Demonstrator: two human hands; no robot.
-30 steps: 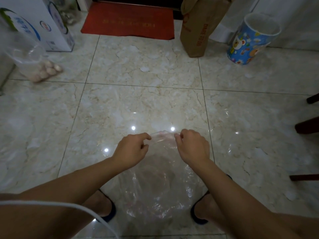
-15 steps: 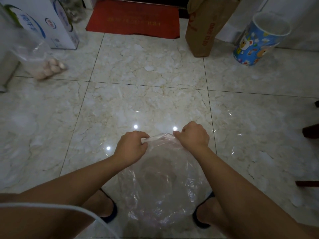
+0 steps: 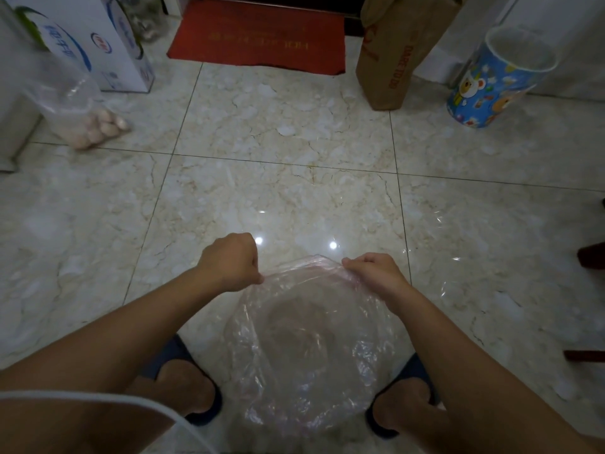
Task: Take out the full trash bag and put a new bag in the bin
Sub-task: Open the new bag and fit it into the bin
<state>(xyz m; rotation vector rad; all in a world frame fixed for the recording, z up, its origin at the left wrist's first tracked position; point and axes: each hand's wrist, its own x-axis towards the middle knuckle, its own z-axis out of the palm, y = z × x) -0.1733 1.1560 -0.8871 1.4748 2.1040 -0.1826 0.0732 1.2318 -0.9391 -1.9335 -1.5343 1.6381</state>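
A clear, thin plastic bag (image 3: 307, 348) hangs open in front of me, above the marble floor and between my feet. My left hand (image 3: 230, 262) pinches the left side of its rim with closed fingers. My right hand (image 3: 373, 273) grips the right side of the rim. The mouth is spread into a wide round opening. The bin (image 3: 501, 77), a blue cylinder with cartoon animals, stands empty at the far right, well away from both hands.
A brown paper bag (image 3: 393, 60) stands next to the bin. A red doormat (image 3: 262, 34) lies at the back. A white carton (image 3: 98, 44) and a clear bag of eggs (image 3: 88, 122) sit far left. Dark furniture legs (image 3: 589, 257) reach in at the right edge.
My hands have moved apart, and the bag's mouth has gone from a narrow pinch to a wide round opening. The view has shifted a little.
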